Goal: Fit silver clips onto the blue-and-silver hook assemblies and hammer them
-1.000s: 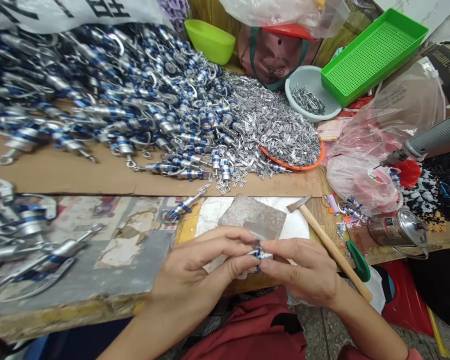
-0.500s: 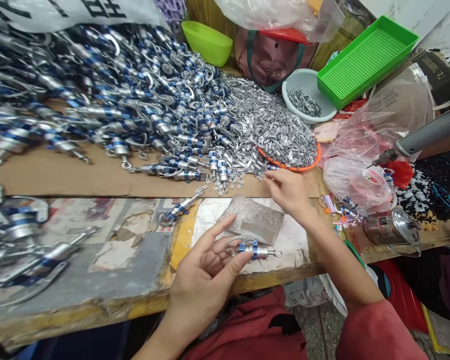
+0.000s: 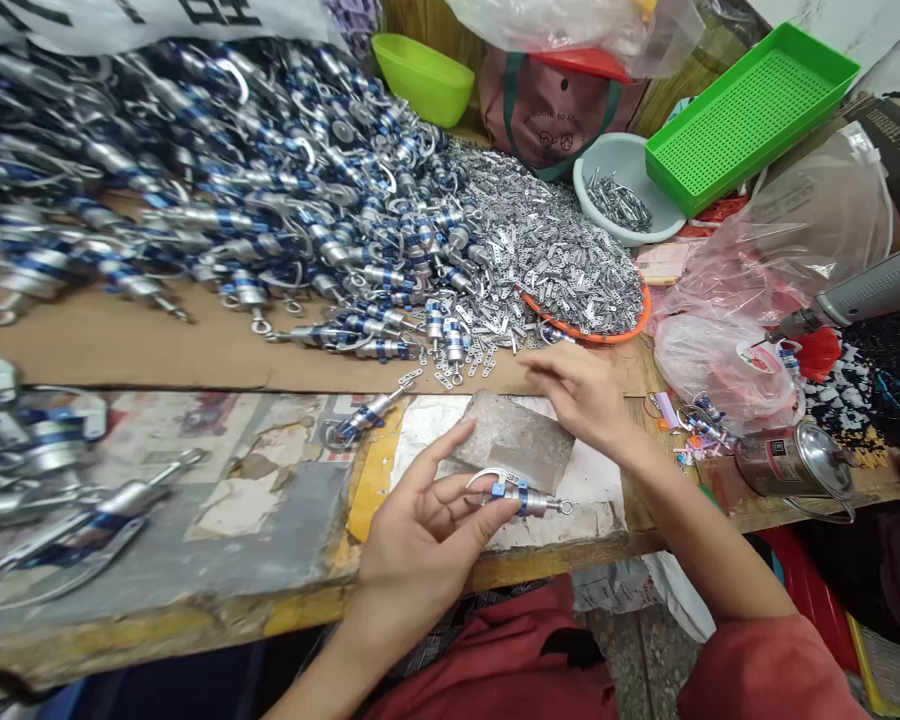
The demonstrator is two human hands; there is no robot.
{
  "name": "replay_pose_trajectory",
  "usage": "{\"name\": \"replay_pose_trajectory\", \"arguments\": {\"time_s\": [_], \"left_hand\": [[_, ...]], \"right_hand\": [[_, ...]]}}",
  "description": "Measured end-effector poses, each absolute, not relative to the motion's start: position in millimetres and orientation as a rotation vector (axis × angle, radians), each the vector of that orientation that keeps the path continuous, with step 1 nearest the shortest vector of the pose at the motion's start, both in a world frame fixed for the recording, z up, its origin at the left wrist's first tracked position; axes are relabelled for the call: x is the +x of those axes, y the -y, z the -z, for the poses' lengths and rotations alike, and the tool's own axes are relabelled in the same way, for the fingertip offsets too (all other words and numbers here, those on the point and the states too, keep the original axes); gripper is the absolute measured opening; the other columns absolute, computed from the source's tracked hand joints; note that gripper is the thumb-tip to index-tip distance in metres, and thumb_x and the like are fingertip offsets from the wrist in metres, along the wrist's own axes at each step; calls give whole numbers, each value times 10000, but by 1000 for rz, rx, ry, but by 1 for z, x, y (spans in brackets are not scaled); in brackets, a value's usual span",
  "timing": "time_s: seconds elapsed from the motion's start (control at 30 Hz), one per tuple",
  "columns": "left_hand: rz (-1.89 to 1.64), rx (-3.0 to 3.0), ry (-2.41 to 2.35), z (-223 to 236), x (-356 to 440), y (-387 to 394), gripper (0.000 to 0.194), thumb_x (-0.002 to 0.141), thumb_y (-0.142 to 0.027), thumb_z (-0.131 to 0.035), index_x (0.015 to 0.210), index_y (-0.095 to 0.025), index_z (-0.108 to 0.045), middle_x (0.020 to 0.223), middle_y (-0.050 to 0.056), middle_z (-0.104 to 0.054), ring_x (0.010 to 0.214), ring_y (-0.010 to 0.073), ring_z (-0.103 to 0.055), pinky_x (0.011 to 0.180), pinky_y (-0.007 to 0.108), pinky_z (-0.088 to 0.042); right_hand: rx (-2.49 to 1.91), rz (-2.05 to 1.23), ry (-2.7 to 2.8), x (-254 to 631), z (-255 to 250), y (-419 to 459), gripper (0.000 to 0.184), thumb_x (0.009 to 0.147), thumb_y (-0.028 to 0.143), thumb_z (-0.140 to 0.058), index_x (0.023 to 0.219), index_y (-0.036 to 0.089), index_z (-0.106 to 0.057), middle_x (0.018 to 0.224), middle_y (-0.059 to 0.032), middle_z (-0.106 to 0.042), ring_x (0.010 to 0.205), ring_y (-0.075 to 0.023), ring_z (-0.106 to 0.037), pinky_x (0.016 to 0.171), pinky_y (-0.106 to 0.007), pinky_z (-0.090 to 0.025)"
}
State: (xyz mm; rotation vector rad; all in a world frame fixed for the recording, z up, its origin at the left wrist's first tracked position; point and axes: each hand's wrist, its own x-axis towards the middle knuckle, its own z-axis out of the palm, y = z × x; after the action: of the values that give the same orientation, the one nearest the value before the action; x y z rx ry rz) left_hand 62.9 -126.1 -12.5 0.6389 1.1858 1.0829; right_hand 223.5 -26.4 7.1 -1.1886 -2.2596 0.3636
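My left hand (image 3: 427, 530) pinches a small silver-and-blue metal cylinder (image 3: 529, 498) between thumb and fingers. The piece has a curved lever on top and an eye ring at its right end. It is held over the front of a grey metal block (image 3: 517, 440) on a white sheet. My right hand (image 3: 581, 395) is just beyond the block, at the front of a heap of small flat metal links (image 3: 562, 240). Its fingers are bent together, and whatever they may hold is too small to make out.
A large pile of similar cylinders (image 3: 270, 190) covers the cardboard at the back left. An orange-rimmed tray (image 3: 641, 318) holds links; a pale bowl (image 3: 675, 225) contains metal pins. A grey powered screwdriver (image 3: 870, 290), a green basket (image 3: 667, 180) and a lidded metal mug (image 3: 776, 460) are at right.
My right hand has shifted slightly left, its fingers reaching out a little. My left hand keeps the cylinder, with its curved lever now showing more. The whole view has moved slightly.
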Motion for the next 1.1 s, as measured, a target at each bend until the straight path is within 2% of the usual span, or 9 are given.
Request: {"name": "replay_pose_trajectory", "arguments": {"time_s": [0.07, 0.23, 0.33, 0.47, 0.63, 0.77, 0.9, 1.03, 1.1], "left_hand": [[-1065, 618, -1188, 7, 63, 126, 751, 579, -228, -769, 1259, -177, -453, 658, -32, -686, 645, 103, -647, 663, 194, -524], [-1084, 619, -1155, 9, 61, 126, 765, 571, -225, -776, 1260, -175, -446, 669, -28, -694, 629, 104, -648, 662, 206, -533], [-1103, 645, -1102, 17, 60, 126, 767, 585, -226, -776, 1267, -168, -429, 682, -12, -710, 640, 114, -660, 657, 211, -545], [-1127, 642, -1062, 20, 60, 127, 747, 604, -201, -764, 1267, -150, -421, 678, -6, -714, 633, 106, -659, 638, 195, -544], [-1131, 637, -1065, 19, 61, 128, 733, 616, -197, -759, 1268, -150, -428, 682, -5, -711, 634, 89, -644, 638, 173, -535], [-1119, 630, -1091, 22, 61, 126, 747, 596, -211, -773, 1265, -166, -443, 674, -13, -704, 636, 85, -639, 635, 164, -531], [-1112, 613, -1145, 20, 61, 127, 759, 568, -228, -788, 1253, -167, -466, 667, -14, -701, 652, 95, -644, 666, 176, -534], [-1112, 617, -1163, 17, 62, 128, 770, 543, -243, -801, 1242, -170, -485, 656, -16, -697, 657, 94, -637, 663, 165, -529], [-1107, 614, -1181, 15, 62, 128, 762, 552, -252, -797, 1244, -174, -487, 672, -11, -702, 671, 90, -634, 683, 164, -525]], "right_hand": [[-1022, -448, 2229, 229, -15, 49, 138, 844, 109, -535, 893, 161, -653, 824, -22, -675, 775, -121, -611, 726, -238, -490], [-859, -403, 2350, 232, -21, 89, 277, 843, 16, -419, 895, 151, -656, 831, -59, -686, 755, -132, -603, 659, -249, -494], [-820, -417, 2341, 226, -16, 95, 255, 836, 13, -419, 896, 124, -641, 835, -77, -692, 758, -142, -614, 664, -256, -505], [-791, -276, 2383, 219, -15, 95, 209, 871, 67, -429, 860, 125, -629, 824, -73, -702, 761, -149, -632, 692, -265, -516], [-868, -159, 2557, 215, -24, 100, 283, 907, 93, -364, 822, 128, -632, 815, -84, -698, 752, -163, -633, 672, -285, -514], [-930, -156, 2597, 224, -27, 110, 268, 908, 95, -361, 967, 142, -618, 944, -101, -682, 879, -174, -621, 738, -306, -517], [-1304, -41, 2318, 267, -16, 119, 328, 901, 103, -360, 1122, 231, -564, 1086, -86, -612, 1029, -174, -573, 838, -328, -493], [-1963, 24, 2179, 317, 7, 127, 364, 876, 380, -473, 1183, 191, -523, 979, -106, -613, 893, -246, -608, 724, -377, -513], [-2049, -90, 2191, 324, 13, 130, 341, 872, 414, -467, 1108, 184, -554, 904, -84, -619, 813, -231, -618, 667, -346, -512]]}}
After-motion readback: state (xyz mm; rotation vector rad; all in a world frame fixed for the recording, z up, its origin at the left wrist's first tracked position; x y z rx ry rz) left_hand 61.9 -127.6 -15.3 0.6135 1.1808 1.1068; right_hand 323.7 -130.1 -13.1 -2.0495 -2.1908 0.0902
